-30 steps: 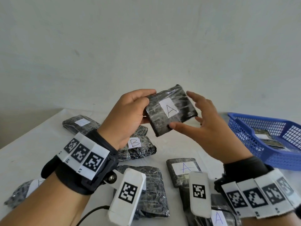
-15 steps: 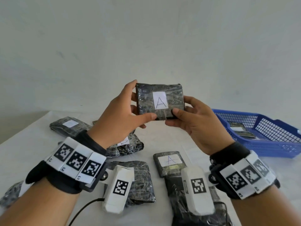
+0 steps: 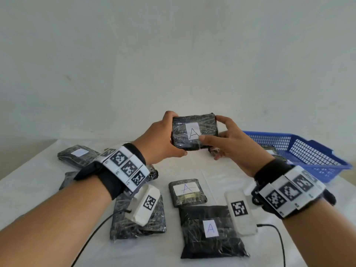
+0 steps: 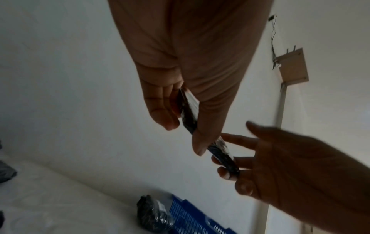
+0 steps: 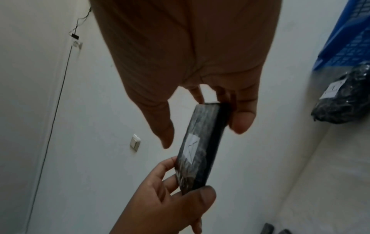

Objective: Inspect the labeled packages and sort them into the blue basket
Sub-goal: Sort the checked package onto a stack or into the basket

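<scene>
Package [image 3: 194, 133] marked "A": raised above the table [image 3: 28, 182], label toward the head camera. Pinched at its left end by the left hand [image 3: 159, 139], at its right end by the right hand [image 3: 233, 147], thumb on the front face. Blue basket [image 3: 316, 160] to the right, well apart. Risk: slick wrap slipping from fingertip-only contact during transfer; landing among the loose packages [image 3: 212, 232] below.
</scene>
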Available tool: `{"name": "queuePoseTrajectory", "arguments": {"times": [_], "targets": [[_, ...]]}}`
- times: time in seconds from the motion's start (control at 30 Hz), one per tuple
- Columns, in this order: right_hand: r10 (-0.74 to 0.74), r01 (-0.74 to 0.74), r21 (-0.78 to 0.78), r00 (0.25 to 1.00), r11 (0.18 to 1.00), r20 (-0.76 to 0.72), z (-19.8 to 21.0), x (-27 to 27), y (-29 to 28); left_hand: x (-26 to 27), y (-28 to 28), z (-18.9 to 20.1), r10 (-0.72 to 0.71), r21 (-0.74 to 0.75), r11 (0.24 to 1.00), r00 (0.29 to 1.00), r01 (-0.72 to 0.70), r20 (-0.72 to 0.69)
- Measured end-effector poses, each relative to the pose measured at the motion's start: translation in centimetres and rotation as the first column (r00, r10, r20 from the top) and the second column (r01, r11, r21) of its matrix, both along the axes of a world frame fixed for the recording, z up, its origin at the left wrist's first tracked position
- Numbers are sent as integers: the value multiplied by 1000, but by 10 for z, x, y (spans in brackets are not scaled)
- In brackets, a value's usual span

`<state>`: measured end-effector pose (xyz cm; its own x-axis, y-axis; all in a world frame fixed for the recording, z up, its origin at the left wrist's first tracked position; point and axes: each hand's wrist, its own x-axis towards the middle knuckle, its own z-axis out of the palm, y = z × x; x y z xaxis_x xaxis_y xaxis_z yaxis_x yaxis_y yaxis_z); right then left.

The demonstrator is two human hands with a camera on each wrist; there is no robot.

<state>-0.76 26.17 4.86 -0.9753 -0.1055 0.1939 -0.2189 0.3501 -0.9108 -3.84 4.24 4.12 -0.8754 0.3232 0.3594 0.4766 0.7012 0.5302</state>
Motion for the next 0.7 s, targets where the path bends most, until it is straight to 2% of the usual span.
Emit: {"name": "queuePoseTrajectory", "arguments": {"times": [0.1, 0.23, 0.33, 0.43, 0.53, 0.63, 0.7], "targets": [[-77, 72, 139, 997, 988, 31, 5, -6, 7, -17, 20, -4, -8, -28, 1000, 999, 9, 33], [-130, 115, 166, 988, 979, 78, -5, -27, 12, -46, 46, -16, 10, -119, 993, 995, 2, 96], [-165, 129, 191, 969, 973, 182, -23, -49, 16, -71, 55, -28, 59, -202, 979, 989, -30, 138], [-199, 121, 295, 947, 948, 252, -41, -75, 23, -94, 56, -41, 111, -293, 954, 982, -63, 150], [-254, 85, 522, 931, 849, 262, -54, -103, 34, -119, 48, -51, 145, -337, 937, 979, -89, 144], [-293, 38, 717, 927, 697, 236, -64, -131, 46, -144, 39, -62, 183, -383, 916, 972, -115, 146], [-327, 36, 794, 922, 607, 208, -71, -149, 54, -161, 37, -68, 199, -406, 905, 968, -123, 150]]}}
